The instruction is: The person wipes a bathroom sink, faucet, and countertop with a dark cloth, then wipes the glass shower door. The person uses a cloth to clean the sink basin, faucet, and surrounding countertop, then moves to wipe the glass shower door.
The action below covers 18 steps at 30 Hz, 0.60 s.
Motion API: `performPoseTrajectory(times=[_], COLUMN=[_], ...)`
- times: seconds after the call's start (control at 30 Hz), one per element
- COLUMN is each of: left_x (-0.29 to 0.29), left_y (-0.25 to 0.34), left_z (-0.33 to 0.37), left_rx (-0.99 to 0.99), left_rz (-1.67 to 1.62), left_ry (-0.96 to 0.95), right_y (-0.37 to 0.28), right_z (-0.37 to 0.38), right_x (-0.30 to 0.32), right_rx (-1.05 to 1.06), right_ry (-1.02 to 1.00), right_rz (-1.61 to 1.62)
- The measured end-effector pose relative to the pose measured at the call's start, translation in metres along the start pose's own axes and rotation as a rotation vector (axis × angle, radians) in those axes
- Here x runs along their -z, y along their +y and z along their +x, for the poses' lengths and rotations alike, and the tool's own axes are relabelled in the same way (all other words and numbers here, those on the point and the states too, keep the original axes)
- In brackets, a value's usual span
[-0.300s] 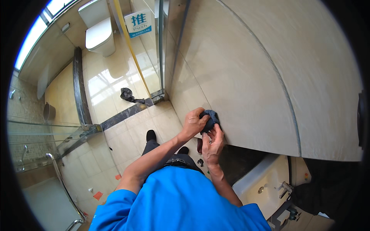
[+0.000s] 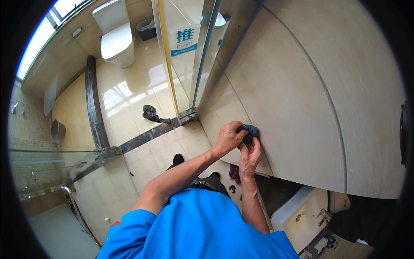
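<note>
Head view, looking down in a bathroom: both hands meet on a dark cloth [image 2: 249, 131] pressed to the beige tiled wall [image 2: 302, 95], just above the wall's lower edge, over the white sink [image 2: 297, 213]. Left hand [image 2: 228, 137] has its grip closed round the cloth, fingers curled over the wad. Right hand [image 2: 249, 155] comes up from below, fingertips pinching the cloth's lower edge, so that grip is narrow & on the cloth too. To wipe well, in my judgement: keep the wad flat to the tile, press w/ the left palm, let the right only steady the loose end; short overlapping strokes, follow the grout line, don't let the cloth bunch into a ball. Glass door [image 2: 189, 56] w/ blue sign, toilet [image 2: 114, 41] & a dark rag on the floor [image 2: 151, 113] sit well apart. Vs 0.3 s ago: hands & cloth at approx the same spot on the wall, pose near unchanged; no clear shift.
</note>
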<state>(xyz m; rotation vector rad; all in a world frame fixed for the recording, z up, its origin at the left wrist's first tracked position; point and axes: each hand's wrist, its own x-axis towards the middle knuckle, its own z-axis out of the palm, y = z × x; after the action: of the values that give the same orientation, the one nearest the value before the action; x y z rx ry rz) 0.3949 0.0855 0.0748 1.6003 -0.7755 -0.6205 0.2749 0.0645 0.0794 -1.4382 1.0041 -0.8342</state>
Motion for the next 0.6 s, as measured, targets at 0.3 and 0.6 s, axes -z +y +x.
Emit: performPoseTrajectory(times=[0.3, 0.6], left_x=[0.039, 0.096], left_y=[-0.007, -0.001], left_z=[0.031, 0.09], left_rx=[-0.062, -0.157], left_rz=[-0.117, -0.091], left_ry=[0.167, 0.413], right_y=[-0.028, -0.039], right_z=[0.048, 0.114], right_x=[-0.054, -0.126], right_rx=[-0.061, -0.024], right_ry=[-0.091, -0.279], right_rz=[0.086, 0.188])
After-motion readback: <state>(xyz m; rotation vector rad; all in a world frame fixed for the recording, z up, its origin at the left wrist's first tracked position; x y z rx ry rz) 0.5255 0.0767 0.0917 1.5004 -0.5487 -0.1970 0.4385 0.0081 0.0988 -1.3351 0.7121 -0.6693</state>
